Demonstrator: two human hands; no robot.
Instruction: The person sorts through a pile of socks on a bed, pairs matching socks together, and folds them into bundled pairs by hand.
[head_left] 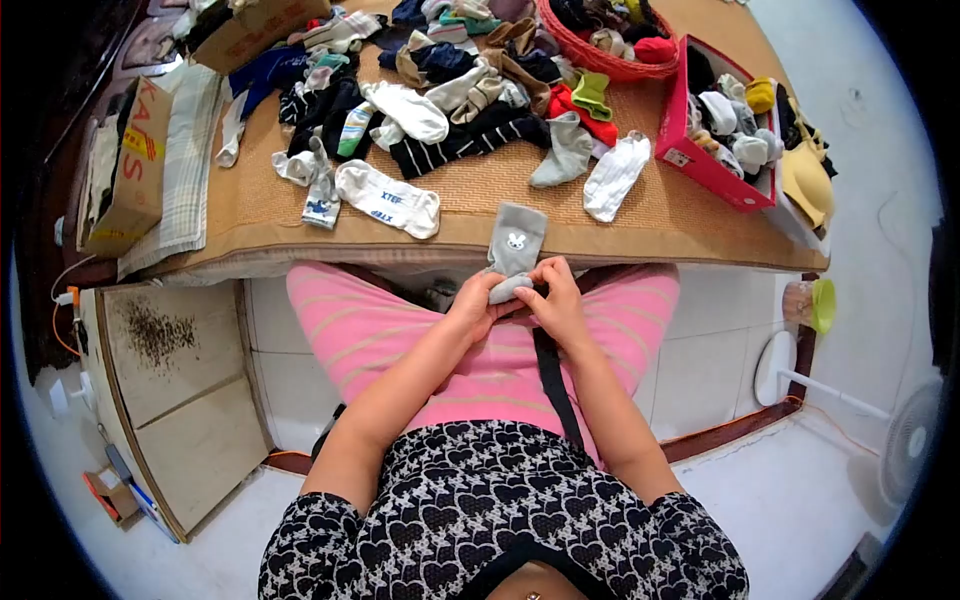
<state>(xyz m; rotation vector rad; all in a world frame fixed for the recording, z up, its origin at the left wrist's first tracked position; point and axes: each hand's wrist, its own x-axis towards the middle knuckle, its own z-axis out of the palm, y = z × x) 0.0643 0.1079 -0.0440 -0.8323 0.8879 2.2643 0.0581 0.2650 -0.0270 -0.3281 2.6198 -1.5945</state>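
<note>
A grey sock [518,228] with a white rabbit face is held above my lap, its cuff pointing away from me at the bed's edge. My left hand [478,303] grips its toe end from the left. From the right, my right hand [557,300] pinches the same end with thumb and fingers. On the mat beyond lie a white sock with blue lettering [388,198], a plain white sock [617,177] and a light grey sock [564,150]. Behind them is a mixed heap of socks [440,85].
A red basket [610,62] and a pink box [716,185], both holding socks, stand at the back right. Cardboard boxes [140,175] are on the left. A wooden cabinet [170,400] stands left of my legs, a white fan [908,440] at the right.
</note>
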